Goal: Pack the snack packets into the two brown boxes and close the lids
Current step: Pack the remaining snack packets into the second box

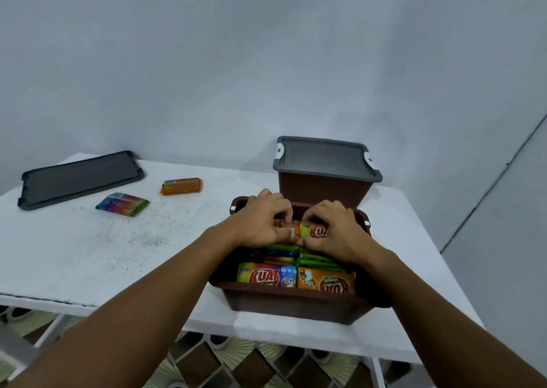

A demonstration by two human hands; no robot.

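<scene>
Both my hands hold snack packets inside the open brown box [290, 301] near the table's [118, 254] front edge.
My left hand [260, 218], fingers curled, pinches a brownish packet [293, 231]; my right hand [334, 227] grips an orange packet [314, 231] beside it. Behind stands the second box [322, 187], grey lid [325, 158] on. A rainbow packet [122, 204], a loose orange packet [182, 186] and a spare lid [80, 177] lie left.

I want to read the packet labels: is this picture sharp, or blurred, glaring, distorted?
Head view: even light, no glare; left hand and right hand slightly blurred; KUAT print on the near packets readable; wide lens skews the table.
</scene>
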